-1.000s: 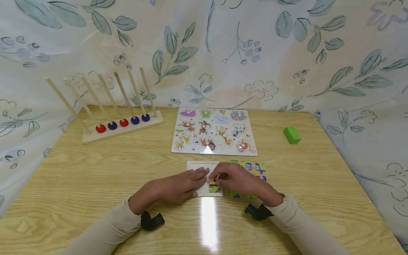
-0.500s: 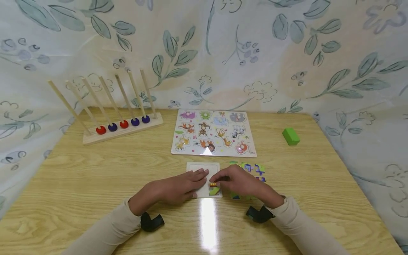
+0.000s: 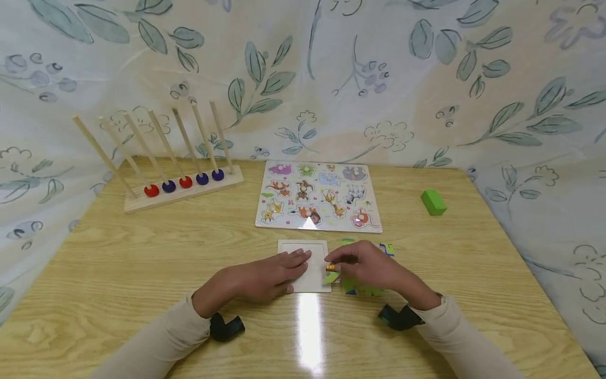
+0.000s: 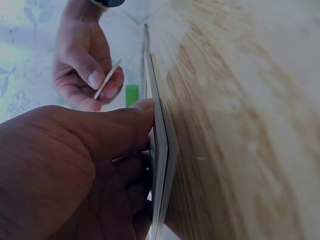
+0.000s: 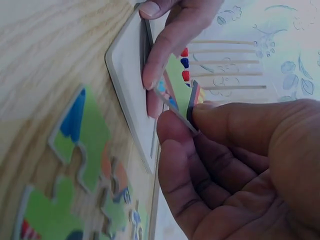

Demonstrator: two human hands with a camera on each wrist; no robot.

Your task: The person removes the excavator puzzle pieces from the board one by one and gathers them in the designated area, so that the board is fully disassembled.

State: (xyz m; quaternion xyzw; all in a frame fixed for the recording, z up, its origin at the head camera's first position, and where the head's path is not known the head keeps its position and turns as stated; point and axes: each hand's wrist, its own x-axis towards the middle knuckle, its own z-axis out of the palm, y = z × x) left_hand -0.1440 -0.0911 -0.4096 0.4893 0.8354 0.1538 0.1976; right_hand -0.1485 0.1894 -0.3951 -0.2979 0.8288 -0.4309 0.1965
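Observation:
My left hand (image 3: 270,276) lies with extended fingers over the shallow wooden puzzle tray (image 3: 316,281). In the left wrist view, its thumb rests at the tray's edge (image 4: 159,120). Between thumb and fingers, my right hand (image 3: 371,268) pinches a jigsaw piece (image 3: 332,277), green with red and yellow, over the tray's right edge. The right wrist view shows that piece (image 5: 181,92) tilted and raised off the tray. Several loose jigsaw pieces (image 5: 92,145) lie on the table right of the tray, partly hidden beneath my right hand in the head view.
Behind the tray lies an animal peg puzzle board (image 3: 318,197). At the back left stands a wooden peg rack (image 3: 189,189) with red and blue beads and tall rods. A green block (image 3: 433,202) sits at the right. Patterned fabric (image 3: 303,79) hangs behind the table.
My right hand has moved right, carrying the jigsaw piece from the tray's lower right corner to its right edge. My left hand has stayed on the tray.

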